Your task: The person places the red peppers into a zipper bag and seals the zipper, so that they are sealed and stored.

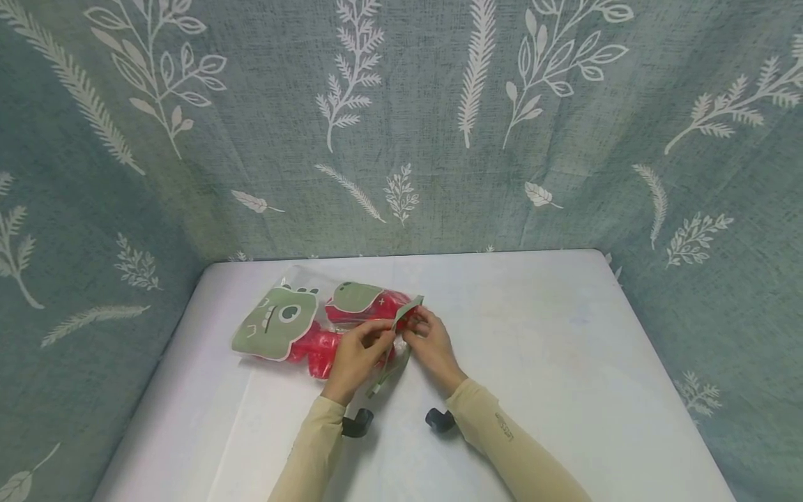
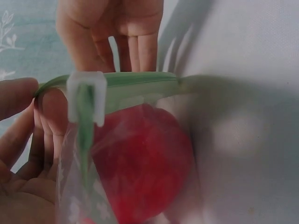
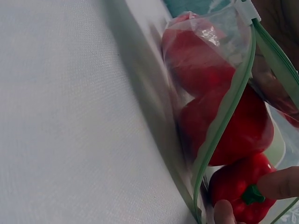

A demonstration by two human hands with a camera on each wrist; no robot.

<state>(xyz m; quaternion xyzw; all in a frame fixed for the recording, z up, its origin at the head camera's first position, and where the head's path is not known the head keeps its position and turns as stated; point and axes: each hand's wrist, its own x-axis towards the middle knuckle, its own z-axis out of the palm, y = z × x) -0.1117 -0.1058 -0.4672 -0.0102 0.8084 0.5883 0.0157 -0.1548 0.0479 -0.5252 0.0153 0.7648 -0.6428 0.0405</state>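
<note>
A clear slider zip bag (image 1: 397,301) with green edging lies open on the table, with red bell peppers (image 3: 233,130) inside. My left hand (image 1: 356,359) pinches its green edge; in the left wrist view the white slider (image 2: 87,95) sits beside that grip. At the mouth, my right hand (image 1: 433,345) holds a red bell pepper with a green stem (image 3: 243,189), thumb and finger on either side of it. The rest of that hand is outside the right wrist view. Further left lies bagging with a green cartoon face (image 1: 276,324) and red contents.
The white table (image 1: 533,335) carries the bags, and patterned grey-green cloth (image 1: 426,195) rises at its back and sides. Dark wrist-camera mounts (image 1: 357,423) hang below both forearms.
</note>
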